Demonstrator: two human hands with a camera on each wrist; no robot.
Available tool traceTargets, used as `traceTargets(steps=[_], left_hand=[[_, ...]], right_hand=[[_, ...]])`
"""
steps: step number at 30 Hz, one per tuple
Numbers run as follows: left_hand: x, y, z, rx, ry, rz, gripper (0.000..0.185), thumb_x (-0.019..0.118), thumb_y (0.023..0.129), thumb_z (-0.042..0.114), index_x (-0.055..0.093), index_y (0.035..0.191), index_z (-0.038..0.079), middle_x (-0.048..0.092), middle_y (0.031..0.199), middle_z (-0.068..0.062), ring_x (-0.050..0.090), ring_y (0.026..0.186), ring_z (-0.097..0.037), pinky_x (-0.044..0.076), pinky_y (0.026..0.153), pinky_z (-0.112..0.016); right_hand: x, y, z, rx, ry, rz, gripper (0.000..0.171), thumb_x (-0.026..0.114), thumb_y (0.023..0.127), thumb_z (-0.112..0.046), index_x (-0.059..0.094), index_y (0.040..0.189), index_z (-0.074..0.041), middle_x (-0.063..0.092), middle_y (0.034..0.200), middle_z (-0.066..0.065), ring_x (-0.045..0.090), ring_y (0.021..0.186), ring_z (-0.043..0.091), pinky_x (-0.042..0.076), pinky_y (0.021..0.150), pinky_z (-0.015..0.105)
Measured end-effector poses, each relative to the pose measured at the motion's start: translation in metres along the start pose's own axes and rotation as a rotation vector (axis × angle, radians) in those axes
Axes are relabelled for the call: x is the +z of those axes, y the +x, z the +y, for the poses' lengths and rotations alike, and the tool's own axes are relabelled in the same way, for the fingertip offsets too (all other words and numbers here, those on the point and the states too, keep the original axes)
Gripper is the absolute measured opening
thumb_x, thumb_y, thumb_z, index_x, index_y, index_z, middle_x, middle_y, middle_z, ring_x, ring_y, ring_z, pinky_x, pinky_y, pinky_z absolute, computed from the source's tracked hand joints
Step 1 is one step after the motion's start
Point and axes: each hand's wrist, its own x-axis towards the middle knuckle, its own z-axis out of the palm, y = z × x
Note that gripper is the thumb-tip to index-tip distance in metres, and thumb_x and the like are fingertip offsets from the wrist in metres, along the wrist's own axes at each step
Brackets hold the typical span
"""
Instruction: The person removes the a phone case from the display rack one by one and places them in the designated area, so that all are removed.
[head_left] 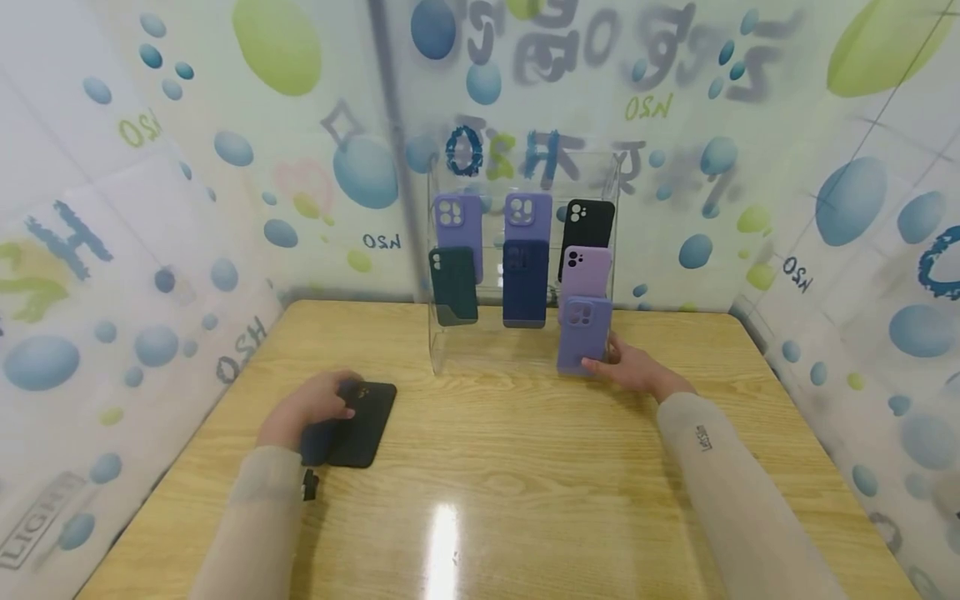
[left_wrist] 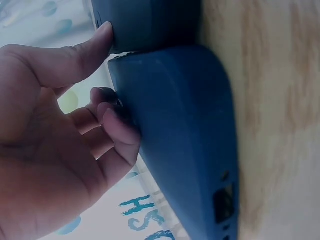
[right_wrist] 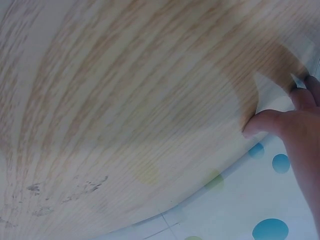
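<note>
Left hand (head_left: pixel 303 408): grip curled round dark navy soft phone cases (head_left: pixel 352 423) stacked flat on the light wooden table (head_left: pixel 510 450), near left. Right hand (head_left: pixel 633 367): grip pinching upright lilac phone case (head_left: pixel 583 335) at the clear acrylic display rack (head_left: pixel 450 350), far centre.

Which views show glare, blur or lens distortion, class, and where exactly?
Head view: a bright streak of glare on the table, and wide-angle bending of the walls. Left wrist view: the left hand and dark phone case are close, soft and dim. Right wrist view: the wood grain curves and looks washed out.
</note>
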Motion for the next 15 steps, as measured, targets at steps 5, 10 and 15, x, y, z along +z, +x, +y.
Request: traceTargets(steps=[5,10,15], left_hand=[[-0.0005,-0.0013,0.0021,-0.011,-0.024,-0.016,0.063,0.072,0.082,0.003,0.048,0.14,0.0,0.051,0.137,-0.031,0.06,0.109,-0.041,0.052,0.087,-0.052],[-0.002,-0.0028,0.0015,-0.049,-0.092,-0.049,0.067,0.069,0.084,0.002,0.04,0.144,0.0,0.046,0.138,-0.034,0.063,0.086,-0.028,0.054,0.063,-0.037],[-0.0024,-0.0038,0.0004,-0.057,-0.116,-0.06,0.066,0.067,0.086,0.001,0.038,0.144,-0.001,0.045,0.138,-0.035,0.064,0.093,-0.032,0.056,0.063,-0.036]], right_hand=[[0.0003,0.0005,0.0,-0.005,0.008,0.003,0.113,0.05,0.084,-0.077,-0.009,0.158,-0.016,0.024,0.157,0.029,0.024,0.145,0.048,0.021,0.116,0.064],[0.0004,0.0001,0.0005,-0.008,0.024,-0.001,0.113,0.051,0.083,-0.078,-0.009,0.158,-0.017,0.021,0.158,0.028,0.022,0.146,0.048,0.02,0.116,0.064],[0.0004,-0.0005,0.0012,-0.009,0.03,-0.003,0.114,0.051,0.083,-0.078,-0.009,0.158,-0.018,0.021,0.159,0.027,0.021,0.146,0.048,0.019,0.116,0.064]])
